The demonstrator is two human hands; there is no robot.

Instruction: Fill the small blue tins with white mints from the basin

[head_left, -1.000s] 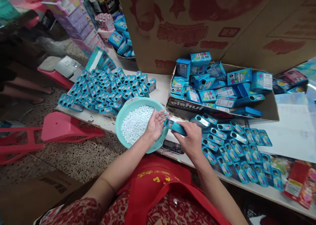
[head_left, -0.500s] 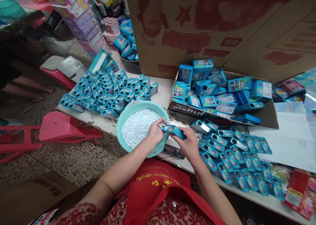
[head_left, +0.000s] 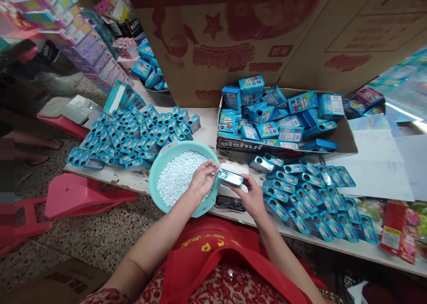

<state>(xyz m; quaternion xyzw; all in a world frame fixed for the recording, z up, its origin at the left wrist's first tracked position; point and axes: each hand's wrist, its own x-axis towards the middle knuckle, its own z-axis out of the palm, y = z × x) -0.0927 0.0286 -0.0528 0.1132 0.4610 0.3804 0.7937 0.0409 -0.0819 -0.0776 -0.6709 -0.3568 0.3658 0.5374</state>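
My right hand grips a small blue tin by its near end, holding it level just right of a teal basin full of pale blue tablets. My left hand hovers over the basin's right side, fingers curled in a pinch at the tin's open end; a tablet or two seems to sit between the fingertips. Rows of open blue tins lie on the table to the right of my right hand.
A spread of blue tins covers the table's left part. A shallow carton holds blue boxes. A tall brown carton stands behind. Pink stools sit on the floor at left. White paper lies at right.
My left hand went from spread open over the tablets to a pinch at the tin's end. My right hand turned the tin so its opening faces up. The view shifted slightly.
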